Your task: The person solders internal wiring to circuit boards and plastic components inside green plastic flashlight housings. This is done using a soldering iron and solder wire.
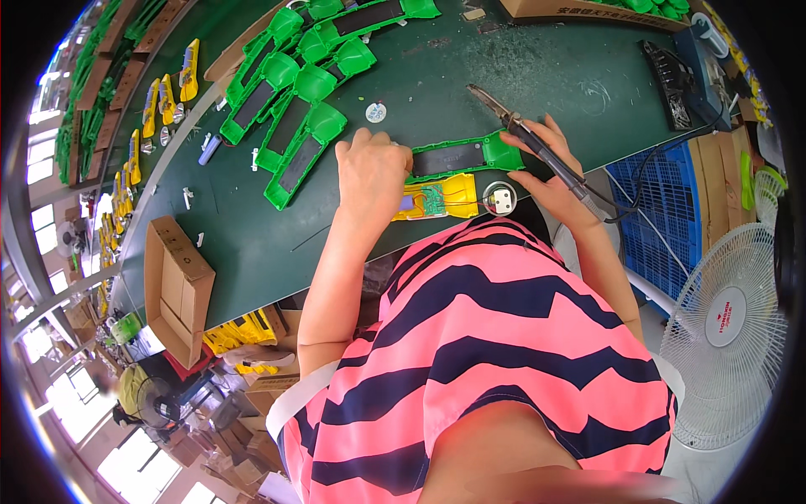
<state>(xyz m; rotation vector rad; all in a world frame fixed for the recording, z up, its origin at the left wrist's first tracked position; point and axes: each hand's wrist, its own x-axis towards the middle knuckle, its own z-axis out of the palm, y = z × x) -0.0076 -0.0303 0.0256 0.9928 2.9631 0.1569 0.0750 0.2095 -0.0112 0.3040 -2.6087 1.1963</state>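
Observation:
My right hand (554, 181) is closed around a soldering iron (546, 151), its tip pointing up and left over the bench; its fingers are close to the wide end of a green plastic housing half (453, 158) with a dark panel inside. At that housing's narrow end is my left hand (372, 175), fingers curled in, fingertips hidden; it appears to grip the end. Directly below the green half lies a yellow housing half (460, 186) holding a green circuit board (431, 200) and thin wires. Beside it, near the table edge, sits a round lamp head (500, 199) with a white plate.
Several green housing halves (306, 155) are piled at the upper left of the green table (260, 239). An open cardboard box (178, 290) stands at its left edge. A round sticker (375, 112) lies mid-table. The iron's cable (642, 181) trails right, near a white fan (726, 328).

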